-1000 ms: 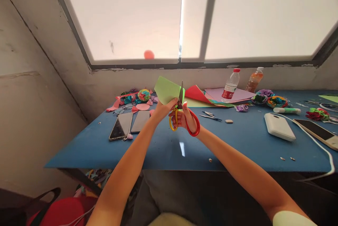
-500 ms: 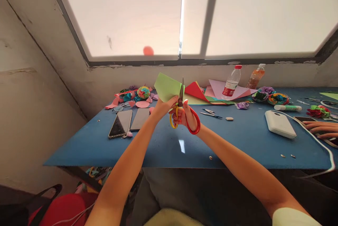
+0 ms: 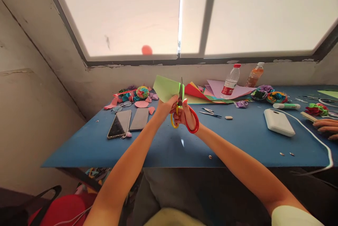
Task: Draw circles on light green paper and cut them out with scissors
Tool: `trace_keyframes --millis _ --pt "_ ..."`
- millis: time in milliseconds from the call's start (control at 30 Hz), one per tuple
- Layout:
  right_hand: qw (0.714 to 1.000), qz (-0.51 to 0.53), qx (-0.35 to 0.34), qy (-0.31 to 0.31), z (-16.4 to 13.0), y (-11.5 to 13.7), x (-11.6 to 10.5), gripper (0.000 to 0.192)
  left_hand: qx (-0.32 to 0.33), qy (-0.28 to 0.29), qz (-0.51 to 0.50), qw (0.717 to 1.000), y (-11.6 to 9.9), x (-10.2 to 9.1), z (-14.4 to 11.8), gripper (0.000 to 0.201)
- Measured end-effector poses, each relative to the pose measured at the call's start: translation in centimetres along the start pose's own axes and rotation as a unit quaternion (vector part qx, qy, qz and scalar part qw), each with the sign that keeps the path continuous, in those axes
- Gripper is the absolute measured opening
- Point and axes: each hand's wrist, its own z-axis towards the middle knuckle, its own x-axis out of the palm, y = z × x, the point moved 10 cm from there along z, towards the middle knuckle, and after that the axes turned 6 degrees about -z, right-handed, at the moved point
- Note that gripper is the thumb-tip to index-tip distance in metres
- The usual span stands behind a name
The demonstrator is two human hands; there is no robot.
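Note:
My left hand (image 3: 169, 108) is closed on a sheet of light green paper (image 3: 166, 88), its thumb pressed on the lower right part. In my right hand (image 3: 185, 115) is a pair of scissors (image 3: 181, 88) with a red and a yellow handle loop; the thumb passes through the red one. The dark blades point up and meet the paper near its right edge. Both hands are close together above the blue table (image 3: 174, 152).
Two phones (image 3: 120, 123), glasses (image 3: 121, 106) and pink paper pieces (image 3: 142, 104) lie left. Coloured sheets (image 3: 203, 93) and two bottles (image 3: 231, 81) stand behind. To the right are a compass (image 3: 210, 114), eraser (image 3: 229, 117), white power bank (image 3: 279, 122) with cable, glue stick (image 3: 286, 106) and another person's hand (image 3: 327, 125).
The green paper has tilted and dropped slightly, while the scissors stay at its right edge. At the right, the other person's hand has shifted and now has a light-coloured stick-like thing by it.

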Motion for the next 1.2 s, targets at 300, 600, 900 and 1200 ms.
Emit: trace_keyframes --millis 300,600,900,1200 --pt "0.999 -0.033 -0.002 0.007 0.4 -1.0 -0.5 0.076 0.022 0.038 -0.005 0.999 -0.7 0.7 -0.1 0.033" --pt "0.998 -0.059 0.017 0.013 0.4 -2.0 -0.8 0.074 0.095 -0.049 0.056 0.993 -2.2 -1.0 -0.3 0.036" --pt "0.993 -0.111 -0.024 0.019 -0.1 -1.0 -0.1 0.077 0.127 -0.136 0.068 0.98 -2.8 -3.0 -0.2 0.041" --pt "0.987 -0.074 -0.05 0.137 -0.7 -0.5 2.0 0.078 0.137 -0.129 0.029 0.982 -3.1 -3.3 -0.3 0.035"
